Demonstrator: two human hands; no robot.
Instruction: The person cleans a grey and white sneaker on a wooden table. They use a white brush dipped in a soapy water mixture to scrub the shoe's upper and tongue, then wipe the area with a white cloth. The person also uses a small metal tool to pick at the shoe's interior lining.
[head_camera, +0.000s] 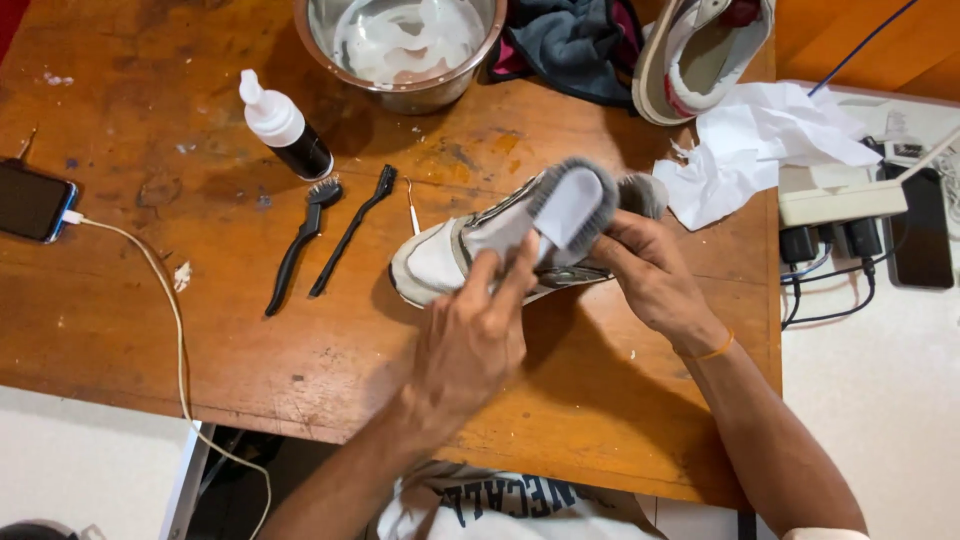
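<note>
White sneaker (440, 262) lies on its side at centre of wooden table (120, 330), toe to the left. Left hand (470, 345) grips a grey-bristled brush (572, 205), held tilted over the shoe w/ forearm angled up from below. Right hand (650, 275) clasps the heel end, wrist bent inward. Two black detail brushes (325, 240) lie left of the shoe; steel bowl (400, 45) sits beyond.

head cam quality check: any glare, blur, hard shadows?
Head view: soft glare inside the metal bowl; left hand and brush slightly motion-blurred; hands and shoe cast a broad dark shadow on the wooden table; white floor at right near blown out.
</note>
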